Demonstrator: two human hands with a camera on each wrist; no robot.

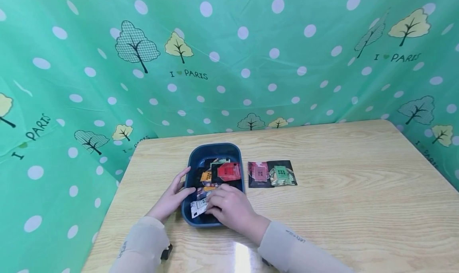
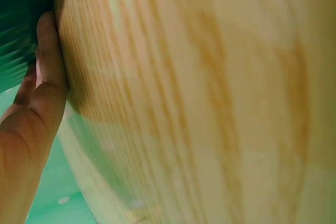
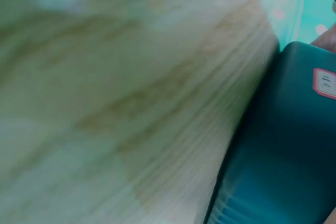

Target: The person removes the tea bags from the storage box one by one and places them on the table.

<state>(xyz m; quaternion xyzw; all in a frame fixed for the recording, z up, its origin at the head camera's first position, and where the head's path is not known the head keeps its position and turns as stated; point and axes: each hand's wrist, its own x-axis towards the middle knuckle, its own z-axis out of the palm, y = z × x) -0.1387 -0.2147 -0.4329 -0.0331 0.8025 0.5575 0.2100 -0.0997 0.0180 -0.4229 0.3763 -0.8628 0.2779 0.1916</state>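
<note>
The white packet [image 1: 198, 207] lies in the near end of the blue bin [image 1: 215, 150], its inner end between the curled fingertips of the right hand [image 1: 231, 207], which seem to pinch it. It looks light, thin and pliable, probably slick, so an edge or corner should give a surer hold than the flat face. The bin looks stiff and smooth, best steadied at its side wall, where the left hand [image 1: 172, 197] rests loosely spread, thumb over the rim, fingers nearly straight.
</note>
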